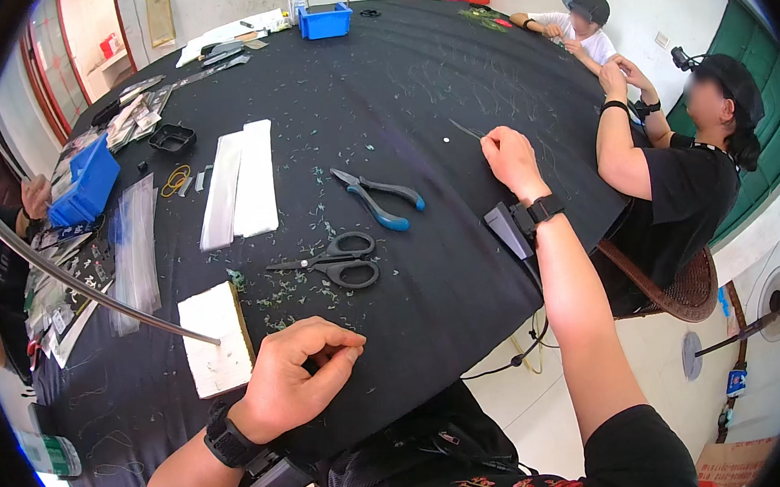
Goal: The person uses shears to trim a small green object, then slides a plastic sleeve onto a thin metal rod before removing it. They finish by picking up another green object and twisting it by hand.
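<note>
My left hand (304,377) is at the table's near edge, thumb and index fingertips pinched together. Whether a fine thread lies between them is too small to tell. Just left of it is a white foam block (215,339) with a curved metal rod (113,303) standing from it. Farther out to the right, my right hand (513,162) is closed on a thin dark strand-like piece (465,128) that points up and left. Between the hands lie black-handled scissors (336,261) and blue-and-grey pliers (379,196). A small white disc (446,140) rests near my right fingers.
Green clippings (284,300) litter the black tablecloth (434,274). Clear plastic sleeves (136,250), white strips (253,179), a black tray (172,138) and a blue bin (85,181) are on the left. A second blue bin (325,23) stands far back. Co-workers (683,131) sit at right.
</note>
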The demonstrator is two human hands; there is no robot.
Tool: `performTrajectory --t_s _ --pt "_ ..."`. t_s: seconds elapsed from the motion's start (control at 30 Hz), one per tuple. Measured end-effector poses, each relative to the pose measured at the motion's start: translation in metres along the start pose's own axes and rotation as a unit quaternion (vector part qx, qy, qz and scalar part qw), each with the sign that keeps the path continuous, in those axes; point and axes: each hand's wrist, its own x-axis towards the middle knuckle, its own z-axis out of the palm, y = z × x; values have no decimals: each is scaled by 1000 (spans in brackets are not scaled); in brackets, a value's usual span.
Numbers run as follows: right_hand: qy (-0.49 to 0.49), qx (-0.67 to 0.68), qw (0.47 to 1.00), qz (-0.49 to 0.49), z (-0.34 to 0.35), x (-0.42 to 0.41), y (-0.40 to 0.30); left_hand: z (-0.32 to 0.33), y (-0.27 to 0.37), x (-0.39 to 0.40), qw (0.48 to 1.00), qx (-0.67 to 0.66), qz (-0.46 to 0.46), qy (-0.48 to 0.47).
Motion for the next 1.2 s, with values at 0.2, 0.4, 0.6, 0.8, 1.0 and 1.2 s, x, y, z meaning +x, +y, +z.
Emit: performTrajectory --t_s 0.2,0.4,0.6,0.8,1.0,1.2 --pt "-4 197 980 -12 -9 -2 -15 3 1 1 999 30 20 5" --pt "-37 405 913 38 -9 -2 -26 2 -1 3 999 51 12 -9" --pt "-20 545 838 25 -33 -8 -62 3 -4 0 999 4 25 18" --pt "-156 675 718 -73 -64 -31 -163 1 -12 1 969 -65 89 222" --pt "-292 710 633 -99 -62 -65 -238 5 -10 0 949 -134 92 270" --pt "-332 731 591 -84 -42 -80 -240 0 -7 -1 941 -236 19 243"
